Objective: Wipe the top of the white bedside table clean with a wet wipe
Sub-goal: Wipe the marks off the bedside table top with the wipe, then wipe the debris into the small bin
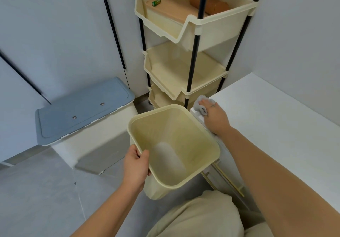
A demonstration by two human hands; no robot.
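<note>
Presently pins the wet wipe [199, 102] under the right grip [215, 118], fingers curled over the grey wad, at the far left corner of the white bedside worktop [276, 122]. Pinches the near rim of a cream bin [174, 144] in the left grip [137, 163], thumb inside and fingers outside, with the mouth tilted up just beside the worktop's left edge and clear of the floor. Probably a sweep toward that edge, meant to push debris into the bin; no dirt discernible from this view.

Judged soft, limp and very light, likely damp and a little clingy on the smooth white surface. Tends to bunch and roll rather than glide flat. Best taken from above, with fingers spread across the middle and a fold tucked under the fingertips. Calls for downward pressure, not squeeze. Hardly fragile, yet liable to tear or snag if dragged hard over the corner. Hangs partly over the left edge, so could slip off there.

Farther off, at centre, a rack of cream trays [184, 71]; to the left, on the floor, a blue-lidded box [82, 111].
</note>
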